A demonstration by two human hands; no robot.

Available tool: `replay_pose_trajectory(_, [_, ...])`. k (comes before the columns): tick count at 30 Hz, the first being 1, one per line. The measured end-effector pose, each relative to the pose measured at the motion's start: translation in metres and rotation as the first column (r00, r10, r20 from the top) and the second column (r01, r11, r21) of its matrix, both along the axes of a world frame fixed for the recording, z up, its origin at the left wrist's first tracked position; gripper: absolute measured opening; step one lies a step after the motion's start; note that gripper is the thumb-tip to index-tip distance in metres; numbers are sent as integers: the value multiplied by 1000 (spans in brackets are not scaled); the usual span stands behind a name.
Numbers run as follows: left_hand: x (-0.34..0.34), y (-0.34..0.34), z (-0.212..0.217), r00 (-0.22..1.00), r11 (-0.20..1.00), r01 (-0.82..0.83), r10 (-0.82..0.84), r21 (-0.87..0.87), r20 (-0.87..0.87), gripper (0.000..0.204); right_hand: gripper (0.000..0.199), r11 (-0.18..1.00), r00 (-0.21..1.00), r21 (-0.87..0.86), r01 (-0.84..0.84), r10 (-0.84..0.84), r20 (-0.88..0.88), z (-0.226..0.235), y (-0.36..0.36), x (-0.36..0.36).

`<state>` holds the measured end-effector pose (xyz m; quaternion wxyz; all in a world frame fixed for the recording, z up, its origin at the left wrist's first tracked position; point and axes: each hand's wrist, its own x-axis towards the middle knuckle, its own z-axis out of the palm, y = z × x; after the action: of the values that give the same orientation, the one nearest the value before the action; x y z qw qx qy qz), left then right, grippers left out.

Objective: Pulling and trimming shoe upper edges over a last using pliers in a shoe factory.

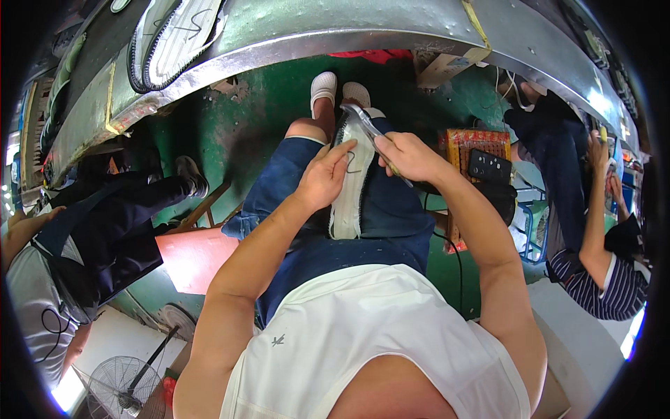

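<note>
A white shoe sole (351,192) with a dark toothed edge rests on my lap, lengthwise between my thighs. My left hand (323,176) grips its left edge near the top. My right hand (410,157) holds metal scissors (364,120), whose blades reach over the top end of the sole. I sit in blue jeans and a white sleeveless shirt, with white shoes (324,89) on the green floor.
A curved metal conveyor table (335,31) runs across the top, with two white soles (171,42) on it. One person in dark trousers sits at the left (105,223), another in a striped shirt at the right (593,237). A phone lies on a patterned box (488,164). A fan (118,380) stands lower left.
</note>
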<state>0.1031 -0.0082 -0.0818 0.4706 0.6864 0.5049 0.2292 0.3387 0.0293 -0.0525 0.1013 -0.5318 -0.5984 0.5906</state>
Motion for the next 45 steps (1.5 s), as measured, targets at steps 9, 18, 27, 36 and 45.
replay_pose_trajectory(9, [2,-6,-14,982,976,-189,187,-111,-21,71,49,985,998,161,-59,57,11,13,-1,-6])
replay_pose_trajectory(18, [-3,4,1,951,897,-96,210,-431,227,64,50,973,982,188,-135,106,159,20,-12,-6])
replay_pose_trajectory(27, [-10,14,-2,875,791,71,243,-608,418,57,32,995,984,-61,-74,83,156,32,-50,16])
replay_pose_trajectory(36, [-10,28,12,926,666,93,216,-740,311,55,50,833,856,256,-491,405,322,42,-95,-1])
replay_pose_trajectory(45, [-7,-1,-8,923,756,72,197,-651,331,51,35,400,218,-206,-893,785,580,102,-45,-67])
